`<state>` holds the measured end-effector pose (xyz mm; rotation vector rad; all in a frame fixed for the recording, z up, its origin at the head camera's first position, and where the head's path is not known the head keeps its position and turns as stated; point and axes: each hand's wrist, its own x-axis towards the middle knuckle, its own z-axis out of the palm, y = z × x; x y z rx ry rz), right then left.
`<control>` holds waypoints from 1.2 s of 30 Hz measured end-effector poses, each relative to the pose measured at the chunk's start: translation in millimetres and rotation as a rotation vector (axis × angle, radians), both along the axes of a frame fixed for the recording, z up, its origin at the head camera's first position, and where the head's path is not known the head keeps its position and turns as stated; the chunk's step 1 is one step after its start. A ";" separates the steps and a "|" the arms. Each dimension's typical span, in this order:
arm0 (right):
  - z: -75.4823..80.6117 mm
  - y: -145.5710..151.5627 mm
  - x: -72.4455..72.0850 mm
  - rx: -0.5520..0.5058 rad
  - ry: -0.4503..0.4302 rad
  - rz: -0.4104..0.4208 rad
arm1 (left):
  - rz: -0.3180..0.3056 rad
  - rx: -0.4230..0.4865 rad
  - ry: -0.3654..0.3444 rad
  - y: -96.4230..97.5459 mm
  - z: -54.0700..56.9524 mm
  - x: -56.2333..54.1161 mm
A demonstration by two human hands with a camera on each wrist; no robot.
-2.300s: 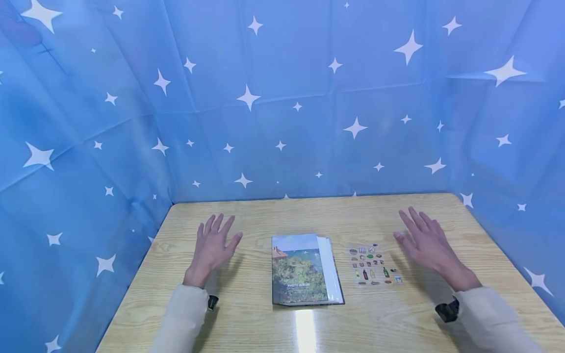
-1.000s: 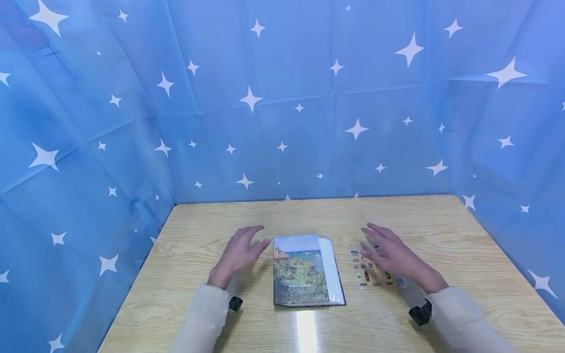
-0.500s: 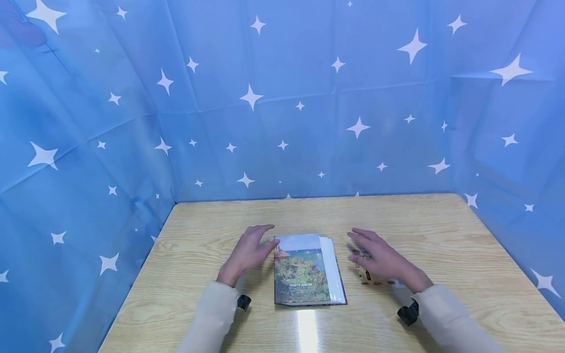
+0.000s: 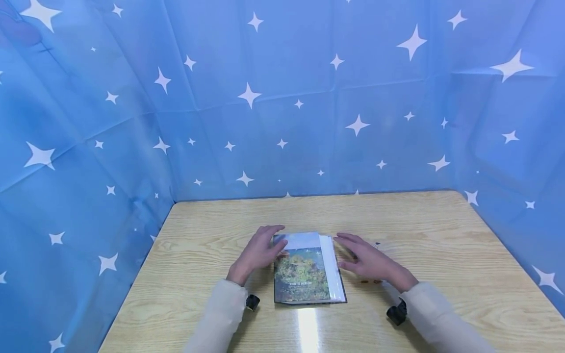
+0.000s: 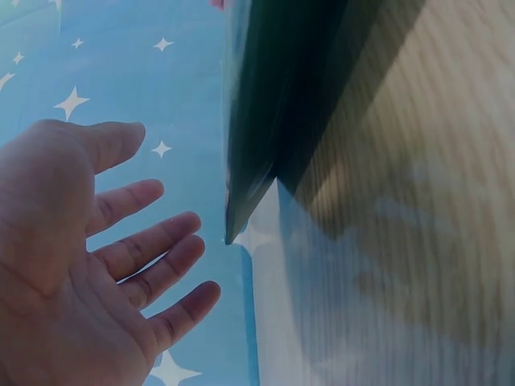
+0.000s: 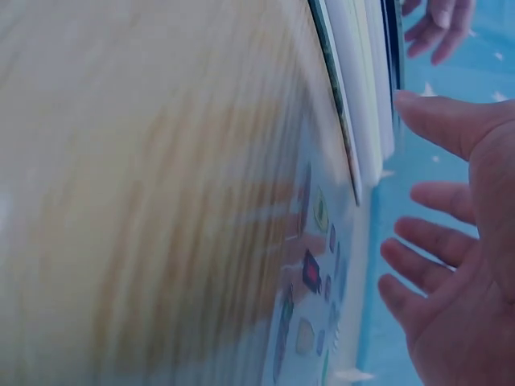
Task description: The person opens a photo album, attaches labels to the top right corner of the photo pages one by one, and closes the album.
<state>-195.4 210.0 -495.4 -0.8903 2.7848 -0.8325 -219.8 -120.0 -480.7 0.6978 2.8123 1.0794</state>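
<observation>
A photo album (image 4: 302, 274) with a painted seaside cover lies flat on the table, its white page edges showing on the right. My left hand (image 4: 259, 251) hovers at its upper left corner, thumb over the cover's edge. In the left wrist view that hand (image 5: 105, 249) has its fingers spread, apart from the album's dark spine (image 5: 265, 104). Close by the album's right edge is my right hand (image 4: 366, 260), its fingers loosely extended and holding nothing. Beneath it lies a clear sticker sheet (image 6: 310, 281) with small food pictures, mostly hidden in the head view.
The wooden table (image 4: 212, 220) has rounded far corners. Blue star-printed cloth (image 4: 282, 108) hangs behind it and at both sides. A bright light reflection lies on the wood in front of the album. Each wrist wears a black device (image 4: 397, 313).
Both hands have moved inward from the table's sides to the album's two edges. The right hand now covers most of the sticker sheet. The album stays where it was.
</observation>
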 end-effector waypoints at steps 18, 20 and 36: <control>-6.9 -16.3 -1.1 0.005 -0.101 0.069 | -0.047 -0.018 0.019 18.1 -9.2 -2.9; -8.7 -16.0 -1.0 0.017 -0.108 0.078 | -0.042 -0.031 0.024 19.8 -10.3 -2.5; -6.9 -16.8 2.5 0.048 -0.165 0.113 | -0.012 -0.086 0.025 36.7 -14.1 -7.9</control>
